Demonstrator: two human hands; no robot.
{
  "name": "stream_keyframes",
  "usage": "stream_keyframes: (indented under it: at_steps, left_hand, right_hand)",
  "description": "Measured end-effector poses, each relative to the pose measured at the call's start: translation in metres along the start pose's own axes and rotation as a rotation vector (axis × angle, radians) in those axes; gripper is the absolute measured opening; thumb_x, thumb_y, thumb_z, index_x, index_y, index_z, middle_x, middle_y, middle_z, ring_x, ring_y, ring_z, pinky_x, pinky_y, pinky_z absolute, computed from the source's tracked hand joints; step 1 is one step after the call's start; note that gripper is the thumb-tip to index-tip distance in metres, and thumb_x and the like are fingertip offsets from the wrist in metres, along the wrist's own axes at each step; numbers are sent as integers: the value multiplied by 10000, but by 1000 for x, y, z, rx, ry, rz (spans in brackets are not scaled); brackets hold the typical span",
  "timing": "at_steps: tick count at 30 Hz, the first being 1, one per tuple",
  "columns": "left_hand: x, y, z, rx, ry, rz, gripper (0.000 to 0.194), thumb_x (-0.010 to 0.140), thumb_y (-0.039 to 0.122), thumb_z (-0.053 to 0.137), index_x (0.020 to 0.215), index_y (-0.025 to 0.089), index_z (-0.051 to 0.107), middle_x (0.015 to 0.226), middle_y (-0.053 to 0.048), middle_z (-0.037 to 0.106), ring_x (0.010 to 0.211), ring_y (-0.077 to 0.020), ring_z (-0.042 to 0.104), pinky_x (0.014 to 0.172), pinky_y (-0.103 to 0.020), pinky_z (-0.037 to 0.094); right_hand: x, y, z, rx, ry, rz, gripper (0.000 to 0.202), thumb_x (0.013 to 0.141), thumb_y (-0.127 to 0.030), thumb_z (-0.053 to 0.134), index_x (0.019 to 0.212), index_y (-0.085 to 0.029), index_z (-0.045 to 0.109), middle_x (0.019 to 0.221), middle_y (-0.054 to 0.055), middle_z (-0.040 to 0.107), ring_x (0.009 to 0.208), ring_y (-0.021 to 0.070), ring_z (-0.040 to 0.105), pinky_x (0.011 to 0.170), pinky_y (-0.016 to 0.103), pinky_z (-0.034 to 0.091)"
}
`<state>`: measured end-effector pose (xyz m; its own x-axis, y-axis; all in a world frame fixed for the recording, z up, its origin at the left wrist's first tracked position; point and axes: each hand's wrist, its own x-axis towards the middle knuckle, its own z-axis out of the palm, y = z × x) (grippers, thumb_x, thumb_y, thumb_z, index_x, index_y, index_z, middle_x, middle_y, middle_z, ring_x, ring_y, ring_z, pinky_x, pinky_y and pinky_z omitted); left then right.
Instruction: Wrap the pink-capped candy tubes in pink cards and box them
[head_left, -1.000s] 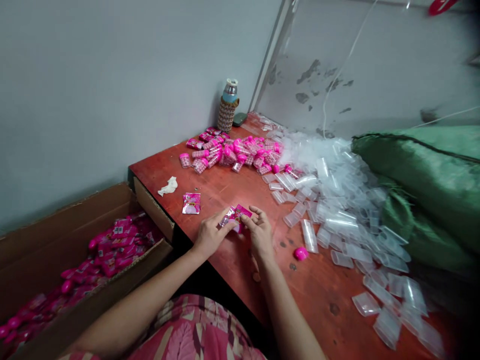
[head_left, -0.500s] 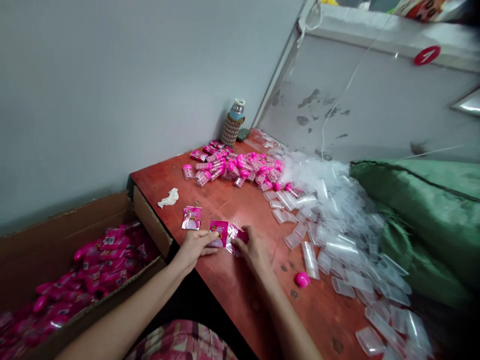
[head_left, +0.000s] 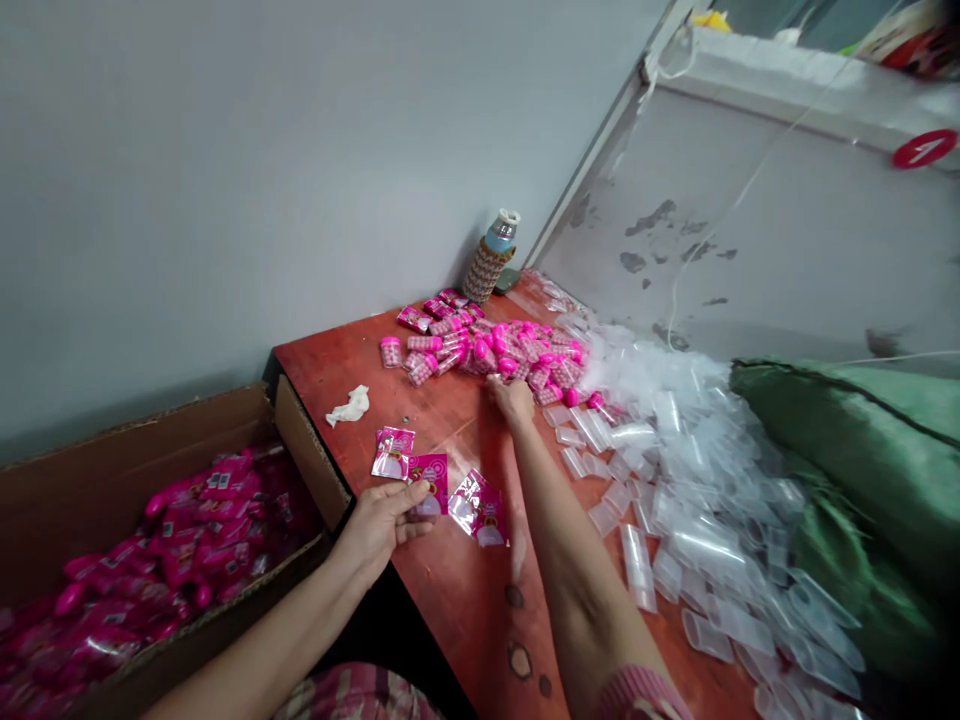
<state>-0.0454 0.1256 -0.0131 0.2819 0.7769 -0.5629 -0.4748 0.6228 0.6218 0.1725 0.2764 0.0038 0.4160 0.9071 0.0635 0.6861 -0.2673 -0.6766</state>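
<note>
My left hand (head_left: 381,520) pinches a pink printed sachet (head_left: 432,478) between thumb and fingers, just above the table's near edge. Beside it lies another pink sachet (head_left: 393,452), and to the right two overlapping sachets (head_left: 487,512) rest on the tabletop. My right hand (head_left: 514,400) is stretched out to the near edge of a heap of small clear bottles (head_left: 536,350) with pink caps and pale pink beads inside. Its fingers close around a small pink-capped bottle (head_left: 507,367), which they partly cover.
Many clear empty plastic sleeves (head_left: 697,500) spread over the right side of the red table (head_left: 330,360). A green sack (head_left: 862,430) lies behind them. A cardboard box (head_left: 217,410) of pink packs stands at left. Crumpled tissue (head_left: 349,405) and a covered flask (head_left: 491,260) are on the table.
My right hand has left the overlapping sachets and reached forward to the bottle heap. My left hand still holds its sachet, now nearer the left one. The view has shifted slightly.
</note>
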Motion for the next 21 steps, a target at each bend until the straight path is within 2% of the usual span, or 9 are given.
stream_keyframes:
  at_steps: [3,6,11,14,18,21]
  left_hand:
    - [1,3,-1,-54,19,-1,130,657,192,691,642,83,622,603,-70,637,498,-105,583,477,-193,514]
    - [3,4,2,-135,42,-9,93,671,159,676,670,93,611,589,-57,637,486,-109,589,466,-198,516]
    - [8,0,16,-281,75,-37,89,691,150,659,696,121,575,578,-31,635,494,-117,606,482,-207,520]
    - [11,-6,26,-343,50,-36,97,700,163,653,719,126,565,607,-38,645,553,-144,633,526,-233,532]
    - [12,-16,36,-397,32,-40,128,690,192,668,736,135,564,633,-33,647,603,-167,647,562,-264,539]
    - [10,-24,41,-407,36,-57,130,697,209,664,741,129,572,618,-31,639,550,-143,628,534,-247,530]
  right_hand:
    - [-8,6,3,150,-74,89,189,642,-348,614,617,-160,609,512,63,610,560,212,590,515,285,408]
    - [-35,17,-6,318,-168,155,214,615,-356,633,574,-157,565,455,25,580,436,154,541,444,253,401]
    - [-113,30,-33,580,-280,205,292,619,-425,650,680,-160,543,604,36,648,454,125,559,415,217,402]
    - [-162,30,-45,754,-317,221,280,653,-417,649,710,-167,537,575,2,624,440,107,541,402,196,383]
    - [-216,22,-49,835,-289,212,239,709,-389,627,775,-178,536,573,-23,602,440,95,528,402,186,382]
    - [-243,16,-43,825,-247,205,232,731,-389,610,799,-187,519,550,-34,581,431,99,517,393,189,382]
